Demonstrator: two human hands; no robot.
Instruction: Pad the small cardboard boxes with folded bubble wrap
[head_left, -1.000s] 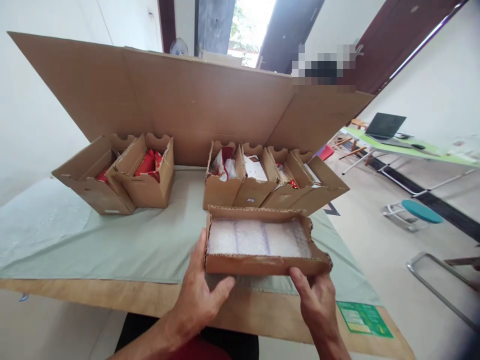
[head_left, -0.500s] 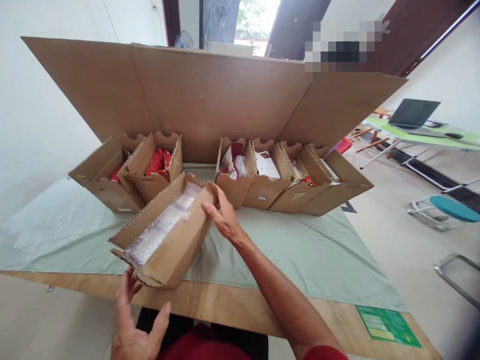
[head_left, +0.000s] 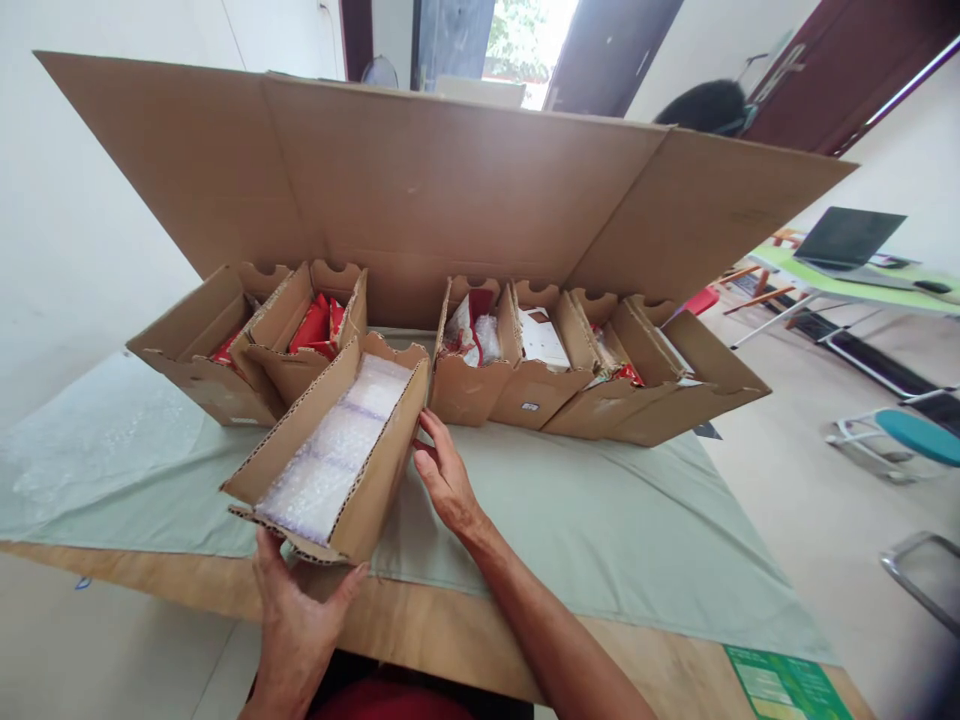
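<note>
A long open cardboard box (head_left: 375,480) lined with bubble wrap (head_left: 334,460) lies lengthwise on the green cloth (head_left: 585,510), its far end between two groups of boxes. My left hand (head_left: 296,610) grips its near end from below, thumb against the right corner. My right hand (head_left: 444,475) presses its fingers flat on the box's right side wall.
Two open boxes (head_left: 247,335) with red packets stand at the back left, several more (head_left: 577,370) at the back right. A big cardboard sheet (head_left: 420,190) stands upright behind them. The wooden table edge (head_left: 465,630) is near me. A desk with a laptop (head_left: 847,240) and a stool (head_left: 911,435) are at the right.
The bubble-wrap box was turned from crosswise to lengthwise and slid toward the gap in the back row. My left hand closed on its near end; my right hand dropped to its side wall.
</note>
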